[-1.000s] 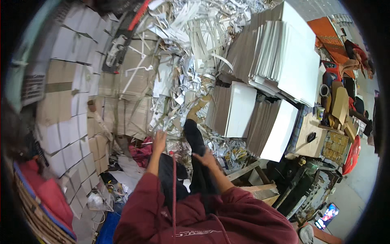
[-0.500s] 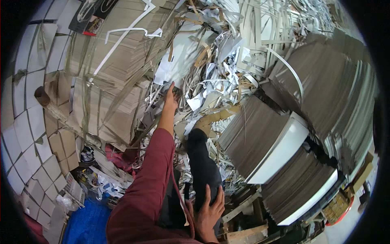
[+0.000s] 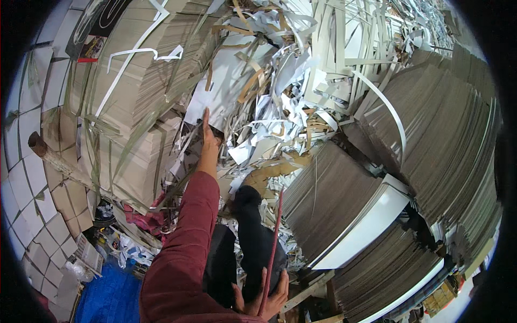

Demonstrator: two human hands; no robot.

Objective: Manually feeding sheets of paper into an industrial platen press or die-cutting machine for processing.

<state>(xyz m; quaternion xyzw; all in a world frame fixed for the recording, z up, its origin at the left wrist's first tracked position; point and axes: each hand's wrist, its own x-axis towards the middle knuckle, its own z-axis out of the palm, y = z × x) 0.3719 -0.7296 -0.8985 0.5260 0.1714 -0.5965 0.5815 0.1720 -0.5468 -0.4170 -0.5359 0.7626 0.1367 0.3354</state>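
Observation:
My left hand (image 3: 210,141) reaches into the paper scraps, index finger stretched along a white sheet (image 3: 229,70), the other fingers bent. My right hand (image 3: 261,295) lies with fingers apart on my raised black-clad right leg (image 3: 250,242). My other leg (image 3: 218,255) is beside it, partly behind my maroon left sleeve. A reddish hood cord hangs across the right hand. Crumpled brown material (image 3: 269,173) lies beyond my dark foot.
Strapped cardboard bundles (image 3: 129,97) stand at left beside wrapped blocks (image 3: 24,183) and a tube (image 3: 59,161). Tall board stacks (image 3: 425,134) fill the right. Shredded paper (image 3: 355,32) covers the top. A blue tarp (image 3: 105,296) and wooden slats (image 3: 307,293) are low down.
Over the last second my left arm has stretched forward into the scraps. My right hand has slid down the black leg toward the lower edge. The view has shifted and tilted.

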